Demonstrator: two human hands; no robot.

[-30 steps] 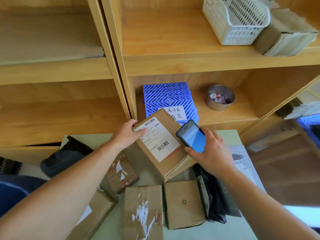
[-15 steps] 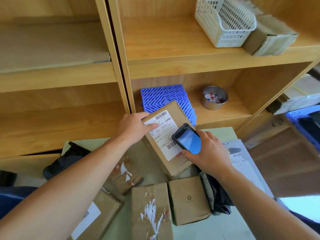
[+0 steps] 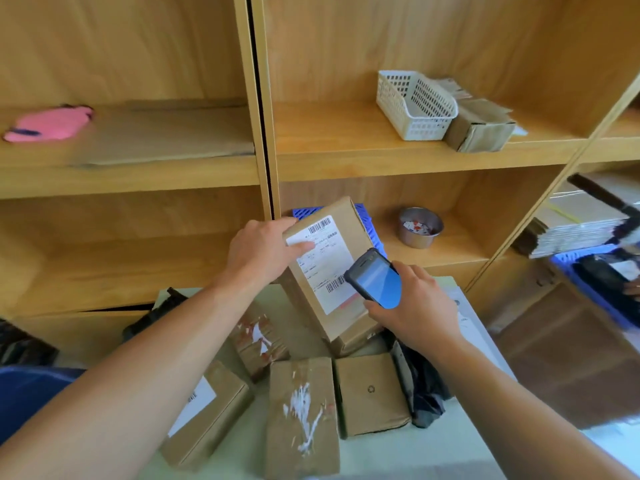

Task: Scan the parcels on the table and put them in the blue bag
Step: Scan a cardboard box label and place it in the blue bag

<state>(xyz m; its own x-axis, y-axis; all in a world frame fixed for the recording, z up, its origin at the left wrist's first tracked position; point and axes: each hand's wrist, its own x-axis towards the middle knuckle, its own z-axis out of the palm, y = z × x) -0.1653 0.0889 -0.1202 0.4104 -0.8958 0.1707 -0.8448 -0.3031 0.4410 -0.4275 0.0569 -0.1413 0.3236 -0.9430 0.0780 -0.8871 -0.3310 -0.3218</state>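
Note:
My left hand (image 3: pixel 261 252) grips the top left corner of a brown cardboard parcel (image 3: pixel 349 327), tilted up with its white barcode label (image 3: pixel 322 261) facing me. My right hand (image 3: pixel 417 310) holds a dark handheld scanner (image 3: pixel 375 280) with a blue screen over the label's lower right barcode. Several more brown parcels lie on the pale green table (image 3: pixel 398 459): one with white smears (image 3: pixel 303 415), one with a recycling mark (image 3: pixel 372 393), one with a label (image 3: pixel 207 415) under my left forearm, one taped (image 3: pixel 258 342). A blue edge (image 3: pixel 24 393) shows at the far left.
Wooden shelves (image 3: pixel 363 157) stand behind the table, holding a white basket (image 3: pixel 415 103), a metal bowl (image 3: pixel 419 227), a blue plastic tray (image 3: pixel 372 233) and a pink item (image 3: pixel 48 123). Black plastic bags (image 3: pixel 426 386) lie beside the parcels. A blue crate (image 3: pixel 602 275) sits at right.
The parcel has been tipped up more steeply and lifted toward the shelf. The scanner has followed it to the lower barcode. My view has tilted upward.

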